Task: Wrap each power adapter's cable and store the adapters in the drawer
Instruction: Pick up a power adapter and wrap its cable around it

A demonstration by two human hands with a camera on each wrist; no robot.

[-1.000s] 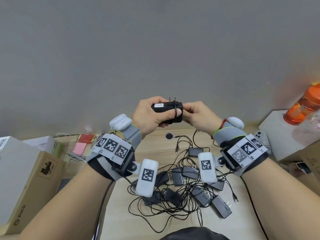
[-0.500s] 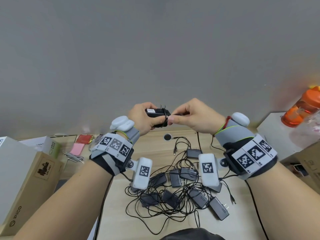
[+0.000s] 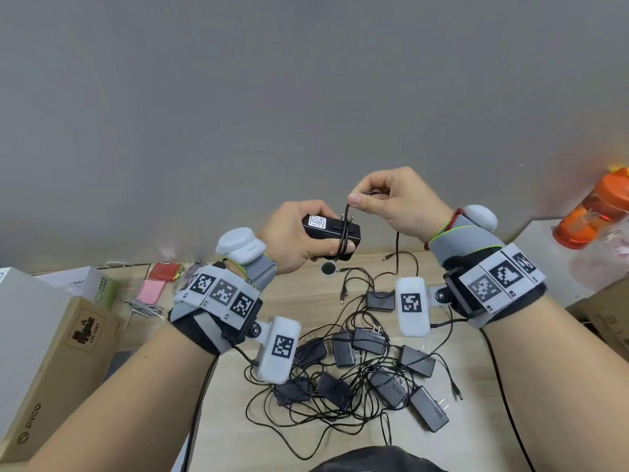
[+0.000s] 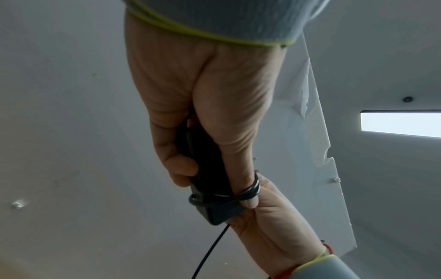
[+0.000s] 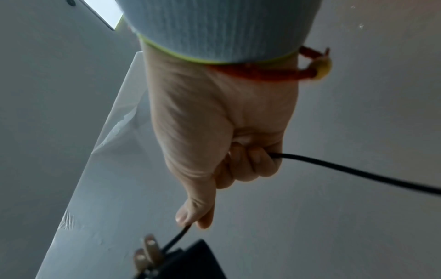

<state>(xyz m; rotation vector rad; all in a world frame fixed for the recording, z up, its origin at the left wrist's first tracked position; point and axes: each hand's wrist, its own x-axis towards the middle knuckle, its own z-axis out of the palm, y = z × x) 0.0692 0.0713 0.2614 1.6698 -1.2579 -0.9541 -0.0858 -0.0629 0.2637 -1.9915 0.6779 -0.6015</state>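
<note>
My left hand [image 3: 299, 238] grips a black power adapter [image 3: 328, 228] held up above the table, its white label facing me. Its thin black cable [image 3: 344, 233] loops a few times round the adapter's right end. My right hand [image 3: 384, 202] pinches that cable just above the adapter, and the free end hangs down to the plug [image 3: 388, 257]. In the left wrist view my fingers wrap the adapter [image 4: 210, 181] with the cable coils [image 4: 248, 192] over my thumb. In the right wrist view the cable [image 5: 346, 169] runs through my closed fingers, and the adapter's prongs [image 5: 145, 251] show below. No drawer is in view.
Several more black adapters with tangled cables [image 3: 360, 373] lie in a heap on the wooden table [image 3: 231, 420]. Cardboard boxes [image 3: 51, 362] stand at the left. A white box [image 3: 551, 253] and an orange bottle [image 3: 592, 212] sit at the right. A grey wall rises behind.
My right hand has lifted up and to the right, pulling the cable taut above the adapter. The left hand has turned the adapter so its label faces me.
</note>
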